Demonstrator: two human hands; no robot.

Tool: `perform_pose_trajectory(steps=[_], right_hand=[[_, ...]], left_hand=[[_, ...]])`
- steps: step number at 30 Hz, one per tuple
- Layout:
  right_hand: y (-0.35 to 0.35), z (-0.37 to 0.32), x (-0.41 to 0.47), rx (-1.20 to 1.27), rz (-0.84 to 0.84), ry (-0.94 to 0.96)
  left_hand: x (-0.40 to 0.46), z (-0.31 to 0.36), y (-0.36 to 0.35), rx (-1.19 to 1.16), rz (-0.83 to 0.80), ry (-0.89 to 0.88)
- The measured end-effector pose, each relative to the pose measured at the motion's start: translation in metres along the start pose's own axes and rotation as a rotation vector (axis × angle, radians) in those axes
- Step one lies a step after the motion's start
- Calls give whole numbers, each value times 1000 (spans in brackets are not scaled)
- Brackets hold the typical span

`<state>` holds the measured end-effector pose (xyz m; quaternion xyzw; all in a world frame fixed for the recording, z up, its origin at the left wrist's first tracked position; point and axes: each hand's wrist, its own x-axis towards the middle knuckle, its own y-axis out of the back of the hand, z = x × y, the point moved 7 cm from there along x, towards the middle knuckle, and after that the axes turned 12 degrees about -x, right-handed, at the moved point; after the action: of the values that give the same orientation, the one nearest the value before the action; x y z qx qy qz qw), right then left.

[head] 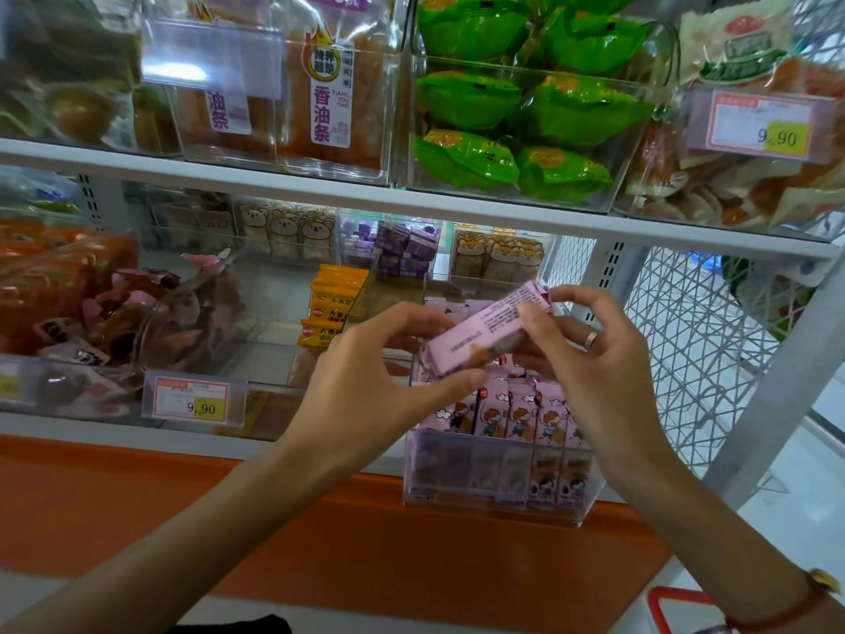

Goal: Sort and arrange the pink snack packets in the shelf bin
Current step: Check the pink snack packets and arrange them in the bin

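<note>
Head view: my left hand [379,368] and right hand [590,354] both pinch one pink printed foil snack packet [487,329] above the clear acrylic shelf bin [498,496]. Its front row stands upright already; I judge this packet still needs slotting.

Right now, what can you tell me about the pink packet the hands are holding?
The pink snack packet is long, flat and looks like shiny plastic film, with small dark print along the side facing us. It lies tilted, its right end higher, above the clear bin of upright pink packets. The left hand pinches its lower left end and the right hand holds its upper right end. Both hands hide some of it.
</note>
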<state>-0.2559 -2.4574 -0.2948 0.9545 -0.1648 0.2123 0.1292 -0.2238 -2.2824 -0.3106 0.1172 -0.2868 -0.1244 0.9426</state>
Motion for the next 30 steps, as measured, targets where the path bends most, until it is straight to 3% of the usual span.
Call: perform_pose_trajectory(steps=[5,8,12,16,20,26,30], right_hand=[[-14,-30,-17,-128,-48,264],[-25,-37,-23,-244,-136,358],[-26,-33,-23,-373,-135,379],[-23,-28,-19,-404,-98,372],[-30,-10,-15,-369,-206,249],[-26,8,-3,-447,-233,240],[-29,21,3,-446,-271,222]], left_hand=[[1,8,9,162,94,-149],[3,4,7,-57,24,-105],[1,-6,-8,-488,-171,78],[2,-11,-12,-568,-206,152],[0,-8,-14,-551,-208,151],[7,0,10,-538,31,42],[9,10,18,-377,98,-93]])
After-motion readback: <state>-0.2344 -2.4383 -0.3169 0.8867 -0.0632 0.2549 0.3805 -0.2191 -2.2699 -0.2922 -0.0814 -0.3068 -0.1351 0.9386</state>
